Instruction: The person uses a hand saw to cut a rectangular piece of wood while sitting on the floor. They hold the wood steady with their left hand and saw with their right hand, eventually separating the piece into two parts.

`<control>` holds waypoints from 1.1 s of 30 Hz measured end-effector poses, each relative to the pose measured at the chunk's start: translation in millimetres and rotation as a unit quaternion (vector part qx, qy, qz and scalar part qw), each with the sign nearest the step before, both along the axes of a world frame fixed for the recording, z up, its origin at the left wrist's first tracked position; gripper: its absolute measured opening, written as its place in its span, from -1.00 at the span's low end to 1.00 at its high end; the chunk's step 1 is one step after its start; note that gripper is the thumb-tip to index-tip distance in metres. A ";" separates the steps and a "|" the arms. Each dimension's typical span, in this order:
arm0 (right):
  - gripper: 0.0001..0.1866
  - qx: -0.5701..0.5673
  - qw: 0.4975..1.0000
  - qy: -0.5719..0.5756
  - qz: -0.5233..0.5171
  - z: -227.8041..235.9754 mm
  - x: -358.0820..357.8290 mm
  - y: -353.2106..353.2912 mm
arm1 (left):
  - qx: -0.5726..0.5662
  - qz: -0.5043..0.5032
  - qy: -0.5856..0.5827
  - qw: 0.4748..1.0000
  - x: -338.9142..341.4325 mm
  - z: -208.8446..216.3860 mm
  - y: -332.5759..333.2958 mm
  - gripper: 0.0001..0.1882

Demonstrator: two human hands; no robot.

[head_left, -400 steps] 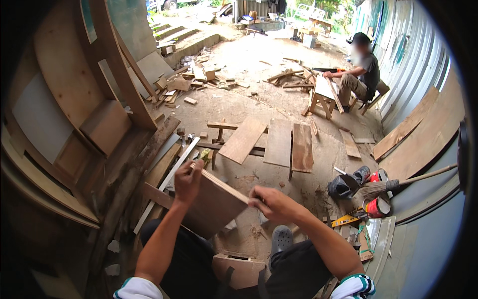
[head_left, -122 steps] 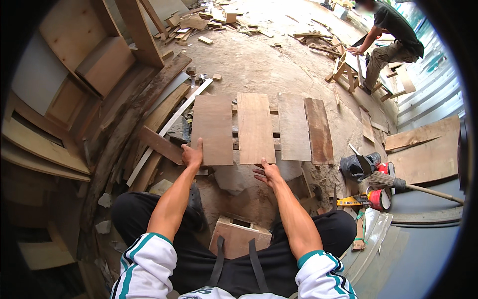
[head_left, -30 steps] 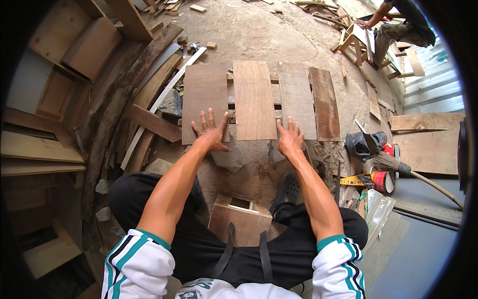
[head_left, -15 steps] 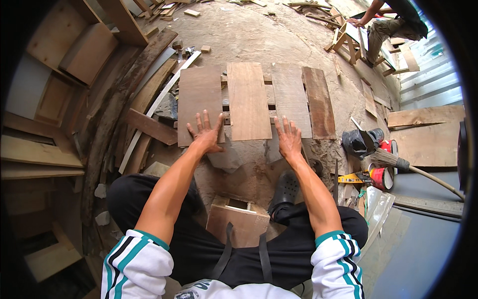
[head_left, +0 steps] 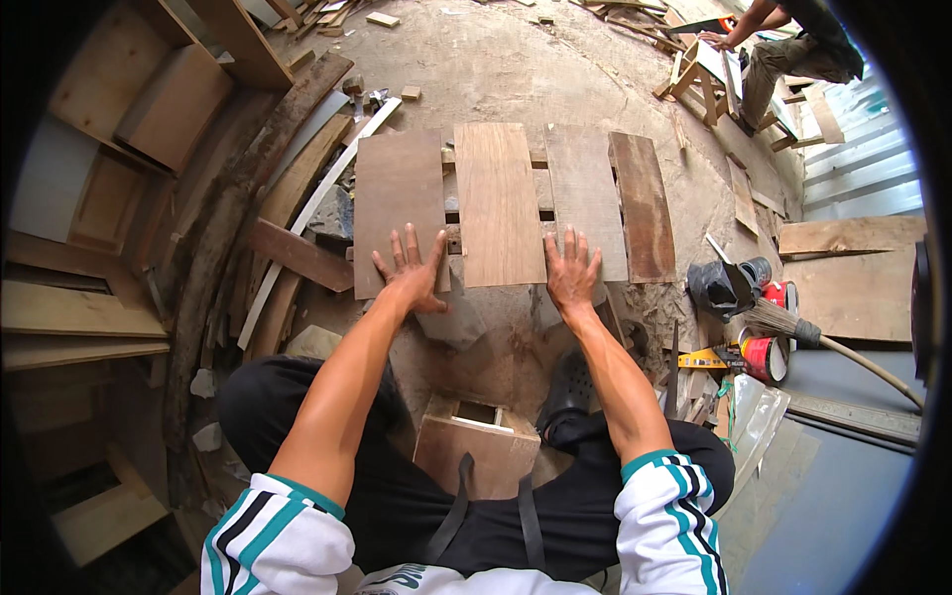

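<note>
Four flat wooden boards lie side by side across wooden battens, which show in the gaps between them. My left hand [head_left: 411, 270] rests with spread fingers on the near end of the brown left board [head_left: 400, 188]. Beside it is a paler board [head_left: 494, 203] with light grain, touched by neither hand. My right hand [head_left: 572, 272] lies fingers outstretched on the near left corner of the greyish board [head_left: 587, 188]. The darker, narrow board [head_left: 645, 208] is at the far right end. Neither hand grips anything.
A small wooden box [head_left: 476, 451] stands between my legs. Right of me are a brush [head_left: 783, 322], a red can [head_left: 764, 357] and a yellow-handled tool [head_left: 706, 358]. Scrap planks [head_left: 297, 256] pile up on the left. A co-worker's hand [head_left: 716, 42] is at the upper right.
My right hand has shifted slightly nearer, its fingers still on the greyish board. The left hand stays on its board. A saw blade now shows near the co-worker.
</note>
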State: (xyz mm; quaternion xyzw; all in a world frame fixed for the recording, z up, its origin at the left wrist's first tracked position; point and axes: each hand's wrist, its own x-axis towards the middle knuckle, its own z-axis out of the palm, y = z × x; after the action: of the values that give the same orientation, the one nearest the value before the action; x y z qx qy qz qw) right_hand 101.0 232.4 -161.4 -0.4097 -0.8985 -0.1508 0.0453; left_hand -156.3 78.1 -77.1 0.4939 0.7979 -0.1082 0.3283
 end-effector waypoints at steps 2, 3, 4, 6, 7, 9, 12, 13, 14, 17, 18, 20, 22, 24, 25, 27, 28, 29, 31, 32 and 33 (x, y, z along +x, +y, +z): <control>-0.39 0.001 1.000 0.013 -0.001 -0.9 1.8 0.4 | -0.001 -0.004 0.001 1.000 -0.4 -0.3 2.7 0.53; -0.35 0.000 1.000 0.016 0.000 -1.2 4.7 1.3 | -0.005 -0.007 -0.003 1.000 0.5 -0.2 4.7 0.53; -0.32 0.000 1.000 0.018 0.000 -1.0 8.7 1.9 | -0.009 -0.011 -0.007 1.000 1.7 0.0 6.7 0.53; -0.23 -0.087 0.996 0.030 -0.006 19.7 0.3 -8.6 | -0.023 -0.009 -0.008 1.000 -4.1 2.3 4.3 0.54; -0.19 -0.130 0.991 0.036 -0.008 28.2 -3.7 -13.7 | -0.033 -0.006 -0.009 0.999 -7.9 4.0 2.1 0.54; -0.13 -0.211 0.964 0.160 0.029 30.1 14.4 -5.0 | -0.037 -0.007 -0.016 0.999 -7.3 5.3 5.5 0.55; -0.13 -0.160 0.923 0.350 0.017 18.2 36.3 -18.2 | -0.035 -0.012 -0.019 0.999 -8.0 3.3 6.8 0.57; -0.13 -0.112 0.905 0.411 0.003 12.4 44.2 -24.0 | -0.032 -0.013 -0.020 0.999 -6.8 2.5 7.0 0.57; -0.12 -0.131 0.852 0.492 -0.122 8.0 42.2 -30.1 | -0.030 -0.013 -0.018 0.999 -7.6 2.0 7.0 0.58; -0.01 -0.293 0.489 0.709 -0.416 -4.0 35.1 -31.0 | -0.027 -0.013 -0.023 0.999 -5.6 2.8 8.7 0.58; -0.04 -0.378 0.372 0.750 -0.395 -5.6 35.7 -27.6 | -0.029 -0.010 -0.021 0.999 -5.0 3.2 8.1 0.58; -0.11 -0.520 0.116 0.782 -0.324 -2.9 34.6 -20.8 | -0.030 -0.003 -0.016 0.999 -6.1 3.7 9.0 0.56; -0.18 -0.530 0.092 0.803 -0.255 -3.2 26.5 -10.6 | -0.035 -0.003 -0.013 0.999 -6.7 3.3 7.2 0.56; -0.25 -0.530 0.078 0.815 -0.220 -3.5 19.6 -0.3 | -0.037 -0.002 -0.014 0.999 -6.0 3.0 6.8 0.56; -0.28 -0.530 0.081 0.815 -0.220 -3.3 17.3 4.8 | -0.035 -0.002 -0.017 0.999 -6.6 2.9 7.5 0.56; -0.32 -0.527 0.089 0.815 -0.223 -10.6 17.8 13.1 | -0.032 -0.005 -0.020 0.999 -5.0 1.7 9.7 0.57; -0.33 -0.531 0.087 0.815 -0.216 -13.4 22.0 15.4 | -0.031 -0.007 -0.021 0.999 -2.6 0.7 11.2 0.57; -0.34 -0.537 0.081 0.812 -0.211 -12.6 19.5 11.6 | -0.034 -0.007 -0.018 0.999 -4.1 1.3 8.9 0.57; -0.35 -0.537 0.065 0.813 -0.214 -11.4 12.2 6.8 | -0.040 -0.002 -0.016 0.999 -7.1 2.3 5.9 0.57; -0.35 -0.528 0.058 0.817 -0.222 -13.0 12.3 7.4 | -0.041 -0.001 -0.017 0.999 -6.5 3.6 5.9 0.57; -0.34 -0.520 0.051 0.821 -0.230 -14.8 12.0 7.8 | -0.038 -0.002 -0.021 0.999 -6.8 1.9 6.1 0.57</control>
State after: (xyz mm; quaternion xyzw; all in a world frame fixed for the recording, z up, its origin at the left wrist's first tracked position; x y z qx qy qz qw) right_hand 113.0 240.2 -176.2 -0.3751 0.0076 0.7854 0.4924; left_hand -163.0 84.3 -75.2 0.4848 0.7851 -0.1289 0.3633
